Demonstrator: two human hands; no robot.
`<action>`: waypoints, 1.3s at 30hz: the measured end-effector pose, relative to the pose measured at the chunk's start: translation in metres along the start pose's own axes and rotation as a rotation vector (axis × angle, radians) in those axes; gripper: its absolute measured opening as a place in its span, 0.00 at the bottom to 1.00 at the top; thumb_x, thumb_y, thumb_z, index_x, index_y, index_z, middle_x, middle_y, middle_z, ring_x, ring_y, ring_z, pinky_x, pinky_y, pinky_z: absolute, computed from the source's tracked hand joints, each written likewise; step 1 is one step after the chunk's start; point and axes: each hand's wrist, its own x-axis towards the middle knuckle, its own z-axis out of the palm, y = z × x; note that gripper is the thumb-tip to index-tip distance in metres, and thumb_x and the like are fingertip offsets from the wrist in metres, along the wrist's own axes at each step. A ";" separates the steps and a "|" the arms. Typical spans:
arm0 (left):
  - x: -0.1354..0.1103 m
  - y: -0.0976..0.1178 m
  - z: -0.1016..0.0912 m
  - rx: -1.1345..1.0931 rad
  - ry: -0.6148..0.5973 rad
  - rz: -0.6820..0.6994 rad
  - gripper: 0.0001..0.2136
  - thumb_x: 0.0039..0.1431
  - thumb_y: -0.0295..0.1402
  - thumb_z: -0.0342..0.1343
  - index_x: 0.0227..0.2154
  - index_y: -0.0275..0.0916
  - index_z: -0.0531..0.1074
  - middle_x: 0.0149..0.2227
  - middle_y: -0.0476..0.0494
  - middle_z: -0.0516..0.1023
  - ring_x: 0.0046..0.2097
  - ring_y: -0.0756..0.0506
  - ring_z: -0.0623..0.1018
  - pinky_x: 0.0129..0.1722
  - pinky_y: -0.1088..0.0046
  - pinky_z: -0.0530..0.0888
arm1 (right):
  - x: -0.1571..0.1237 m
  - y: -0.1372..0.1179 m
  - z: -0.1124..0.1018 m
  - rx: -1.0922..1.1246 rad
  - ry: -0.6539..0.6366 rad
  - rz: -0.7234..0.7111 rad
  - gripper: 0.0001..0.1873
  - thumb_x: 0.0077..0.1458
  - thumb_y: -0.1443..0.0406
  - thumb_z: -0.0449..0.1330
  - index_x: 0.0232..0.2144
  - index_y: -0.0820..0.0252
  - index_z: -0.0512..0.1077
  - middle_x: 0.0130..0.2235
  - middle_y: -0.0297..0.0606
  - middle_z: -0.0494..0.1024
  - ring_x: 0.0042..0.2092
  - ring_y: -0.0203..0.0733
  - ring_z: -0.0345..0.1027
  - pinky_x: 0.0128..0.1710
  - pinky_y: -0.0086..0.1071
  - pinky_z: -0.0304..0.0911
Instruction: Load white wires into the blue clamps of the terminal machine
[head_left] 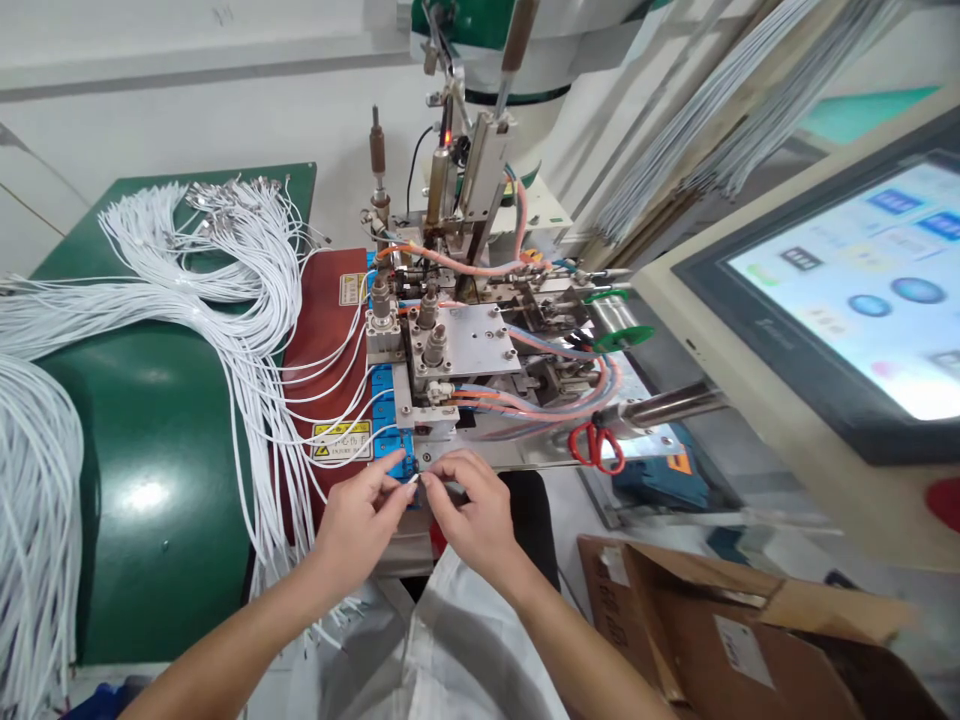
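Note:
My left hand (pixel 361 512) pinches a white cable (pixel 413 480) between thumb and fingers at the machine's near edge. Facing it, my right hand (pixel 476 503) has its thumb and fingertips closed at the cable's tip; the exact contact is too small to make out. Just beyond the fingertips is a row of blue cable holders (pixel 385 412) along the machine (pixel 472 340). Several white cables run into these holders from a large bundle (pixel 247 370) on the left.
A green table (pixel 157 480) carries white cable bundles. A red panel (pixel 324 330) bears warning labels. On the right are a solder wire spool (pixel 613 320), red-handled scissors (pixel 598 447), a touchscreen (pixel 862 290) on an arm, and a cardboard box (pixel 720 640) below.

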 end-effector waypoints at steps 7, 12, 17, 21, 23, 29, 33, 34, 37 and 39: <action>0.010 -0.003 -0.031 0.386 -0.037 0.245 0.08 0.57 0.28 0.48 0.32 0.40 0.73 0.33 0.47 0.74 0.36 0.48 0.74 0.38 0.72 0.70 | 0.001 0.019 0.012 0.103 -0.082 0.302 0.08 0.52 0.65 0.53 0.22 0.59 0.67 0.25 0.32 0.69 0.26 0.35 0.62 0.27 0.28 0.59; 0.019 -0.017 -0.029 0.430 0.006 0.259 0.08 0.58 0.27 0.47 0.33 0.39 0.72 0.34 0.46 0.74 0.37 0.47 0.74 0.39 0.70 0.70 | -0.003 0.023 0.016 -0.008 -0.116 0.238 0.08 0.52 0.65 0.52 0.23 0.59 0.67 0.26 0.34 0.68 0.29 0.37 0.62 0.29 0.29 0.59; 0.021 -0.022 -0.026 0.463 0.025 0.301 0.09 0.58 0.26 0.46 0.32 0.39 0.72 0.33 0.46 0.73 0.37 0.47 0.73 0.39 0.69 0.71 | -0.001 0.023 0.016 -0.080 -0.133 0.233 0.07 0.51 0.66 0.52 0.24 0.58 0.67 0.26 0.35 0.69 0.28 0.37 0.62 0.27 0.29 0.58; 0.021 -0.023 -0.025 0.515 0.041 0.341 0.09 0.58 0.25 0.46 0.33 0.39 0.71 0.34 0.45 0.72 0.37 0.47 0.74 0.38 0.69 0.72 | 0.001 0.021 0.014 -0.131 -0.142 0.229 0.08 0.51 0.66 0.51 0.23 0.58 0.67 0.25 0.35 0.70 0.28 0.38 0.62 0.26 0.29 0.58; 0.020 -0.025 -0.025 0.527 0.061 0.376 0.09 0.59 0.26 0.46 0.34 0.39 0.71 0.34 0.45 0.72 0.37 0.47 0.74 0.38 0.69 0.72 | 0.001 0.019 0.013 -0.151 -0.143 0.223 0.08 0.51 0.66 0.51 0.23 0.58 0.68 0.26 0.35 0.70 0.28 0.38 0.63 0.27 0.29 0.58; 0.011 -0.028 -0.027 0.602 0.123 0.598 0.12 0.61 0.25 0.42 0.40 0.38 0.70 0.39 0.42 0.72 0.43 0.46 0.73 0.45 0.67 0.71 | 0.002 0.018 0.013 -0.131 -0.147 0.245 0.08 0.51 0.67 0.51 0.22 0.58 0.67 0.25 0.35 0.70 0.29 0.39 0.64 0.27 0.29 0.58; 0.008 -0.028 -0.031 0.726 0.100 0.768 0.13 0.61 0.26 0.41 0.43 0.35 0.69 0.39 0.38 0.73 0.43 0.44 0.73 0.45 0.65 0.71 | 0.002 0.019 0.013 -0.114 -0.139 0.244 0.07 0.50 0.67 0.52 0.23 0.58 0.68 0.25 0.35 0.71 0.28 0.38 0.64 0.26 0.29 0.58; 0.009 -0.028 -0.031 0.750 0.089 0.784 0.13 0.61 0.26 0.41 0.43 0.35 0.69 0.39 0.38 0.73 0.43 0.44 0.73 0.45 0.65 0.71 | 0.002 0.019 0.013 -0.113 -0.138 0.248 0.07 0.50 0.67 0.52 0.22 0.58 0.68 0.25 0.35 0.71 0.28 0.38 0.64 0.26 0.29 0.58; 0.011 -0.031 -0.031 0.759 0.073 0.752 0.13 0.61 0.25 0.41 0.43 0.34 0.69 0.39 0.37 0.73 0.42 0.44 0.73 0.45 0.64 0.71 | 0.003 0.019 0.013 -0.128 -0.151 0.267 0.07 0.50 0.67 0.52 0.22 0.58 0.67 0.25 0.35 0.71 0.28 0.39 0.64 0.26 0.29 0.58; 0.014 -0.033 -0.030 0.703 0.073 0.676 0.13 0.61 0.25 0.41 0.41 0.35 0.70 0.39 0.39 0.73 0.42 0.45 0.73 0.44 0.67 0.71 | 0.004 0.019 0.013 -0.137 -0.164 0.281 0.07 0.49 0.66 0.52 0.22 0.57 0.67 0.25 0.35 0.71 0.28 0.39 0.64 0.26 0.29 0.57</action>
